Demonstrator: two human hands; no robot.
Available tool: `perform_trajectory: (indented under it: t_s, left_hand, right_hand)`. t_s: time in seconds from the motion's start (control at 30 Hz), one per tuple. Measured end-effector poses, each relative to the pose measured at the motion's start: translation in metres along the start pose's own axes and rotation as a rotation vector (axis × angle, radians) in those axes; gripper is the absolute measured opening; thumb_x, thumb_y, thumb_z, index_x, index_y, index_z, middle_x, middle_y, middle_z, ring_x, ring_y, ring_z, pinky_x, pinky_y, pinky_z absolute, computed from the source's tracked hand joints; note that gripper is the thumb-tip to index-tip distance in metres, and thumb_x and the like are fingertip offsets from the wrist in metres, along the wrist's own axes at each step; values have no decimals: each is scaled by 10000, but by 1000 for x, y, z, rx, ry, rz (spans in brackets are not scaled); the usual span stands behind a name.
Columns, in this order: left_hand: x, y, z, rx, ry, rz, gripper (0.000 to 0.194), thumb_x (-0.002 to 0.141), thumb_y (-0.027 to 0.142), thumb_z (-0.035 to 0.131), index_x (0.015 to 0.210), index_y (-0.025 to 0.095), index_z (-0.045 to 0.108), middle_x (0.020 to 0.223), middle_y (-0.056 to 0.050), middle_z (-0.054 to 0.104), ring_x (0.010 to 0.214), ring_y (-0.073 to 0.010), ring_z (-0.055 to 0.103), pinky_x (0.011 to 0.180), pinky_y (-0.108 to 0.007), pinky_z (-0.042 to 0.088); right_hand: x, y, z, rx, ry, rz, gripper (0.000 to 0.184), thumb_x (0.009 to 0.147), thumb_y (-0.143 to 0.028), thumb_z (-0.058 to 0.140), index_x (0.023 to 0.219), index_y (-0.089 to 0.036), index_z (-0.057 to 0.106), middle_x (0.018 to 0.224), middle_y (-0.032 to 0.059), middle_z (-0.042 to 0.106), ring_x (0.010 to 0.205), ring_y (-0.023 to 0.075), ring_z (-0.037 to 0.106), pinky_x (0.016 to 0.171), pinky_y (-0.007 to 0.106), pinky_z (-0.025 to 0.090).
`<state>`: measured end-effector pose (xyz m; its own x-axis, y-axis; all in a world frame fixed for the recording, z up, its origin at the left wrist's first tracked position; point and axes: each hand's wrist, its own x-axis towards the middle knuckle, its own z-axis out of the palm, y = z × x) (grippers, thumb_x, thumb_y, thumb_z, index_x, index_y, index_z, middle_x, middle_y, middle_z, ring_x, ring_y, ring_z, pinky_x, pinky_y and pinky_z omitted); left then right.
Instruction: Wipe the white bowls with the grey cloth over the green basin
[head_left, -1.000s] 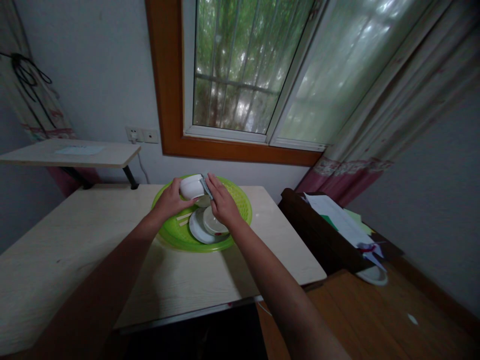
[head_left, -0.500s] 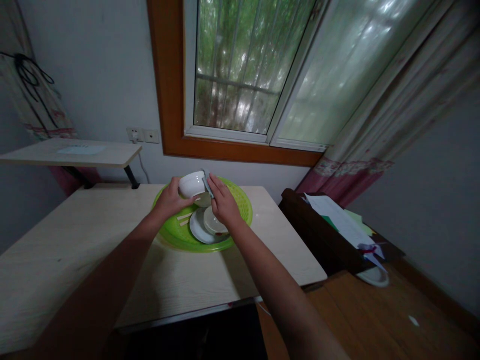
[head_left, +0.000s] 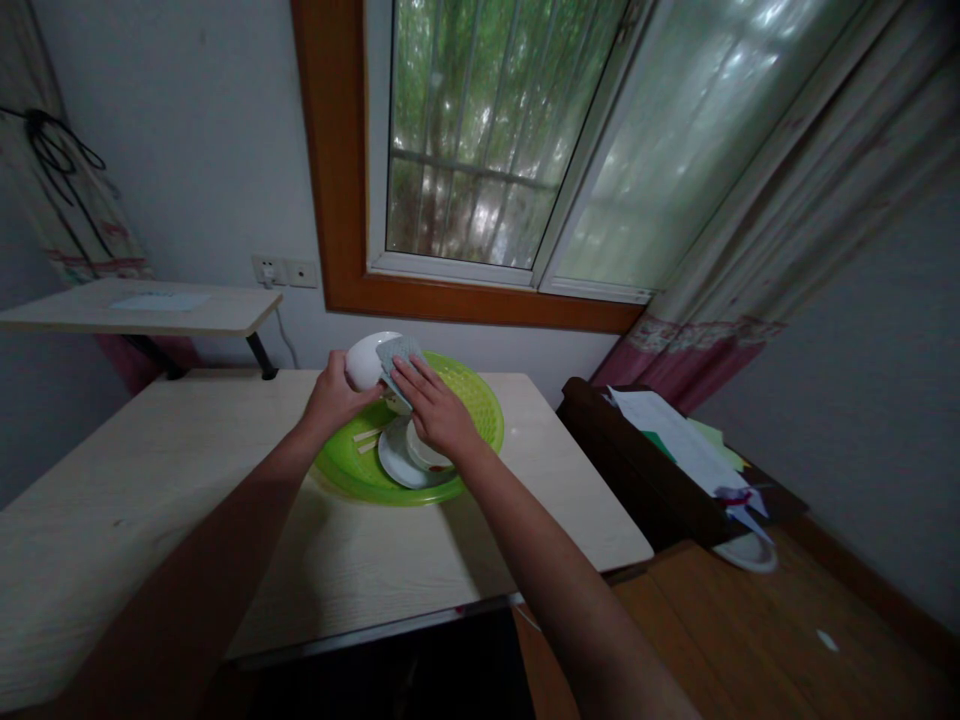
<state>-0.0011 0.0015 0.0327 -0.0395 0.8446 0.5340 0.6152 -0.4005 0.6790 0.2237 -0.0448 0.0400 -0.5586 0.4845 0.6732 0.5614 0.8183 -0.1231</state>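
A white bowl [head_left: 366, 362] is held tilted over the green basket [head_left: 352, 488] by my left hand [head_left: 331, 398], whose fingers are wrapped round its left side. My right hand [head_left: 437, 408] presses a grey-green cloth [head_left: 400, 355] flat against the bowl's right side. Below my hands, a white plate [head_left: 397, 465] lies in the basket with another white bowl [head_left: 426, 450] resting on it. A further bowl under the held one is mostly hidden. Pale chopsticks [head_left: 367, 440] lie to the left of the plate.
The basket stands on a pale wooden table [head_left: 559, 480] near the wall. A small raised shelf [head_left: 142, 308] with a paper on it is at the left. Beyond the table's right edge is a dark brown piece of furniture [head_left: 630, 470] with papers [head_left: 667, 430] on top.
The bowl has tipped and moved slightly left, showing more of its rounded outside. My right hand has turned with the cloth, which now faces me more broadly.
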Motion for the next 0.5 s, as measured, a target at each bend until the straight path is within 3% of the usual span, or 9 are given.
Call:
perform_trajectory:
  t_s: [0.2, 0.37, 0.5]
  left_hand:
    - [0, 1, -2, 36, 12, 11, 669, 659, 632, 757, 1087, 209, 464, 967, -71, 650, 827, -249, 669, 636, -319, 495]
    - [-1, -1, 0, 61, -30, 12, 665, 665, 622, 746, 1104, 214, 460, 966, -74, 660, 815, -256, 677, 620, -316, 483]
    - [-2, 0, 2, 88, -110, 52, 625, 644, 554, 761, 1090, 229, 467, 931, -57, 674, 813, -256, 683, 642, -318, 489]
  right_hand:
    - [-5, 16, 10, 0, 108, 170, 815, 890, -34, 439, 1640, -258, 211, 1705, 32, 223, 1580, 221, 208, 1304, 503, 239]
    - [-3, 9, 5, 10, 64, 50, 773, 926, -57, 434, 1639, -260, 213, 1708, 23, 211, 1593, 216, 148, 1306, 504, 229]
    - [2, -5, -1, 3, -11, -53, 670, 981, -93, 436, 1609, -288, 307, 1665, 0, 332, 1590, 205, 152, 1308, 507, 228]
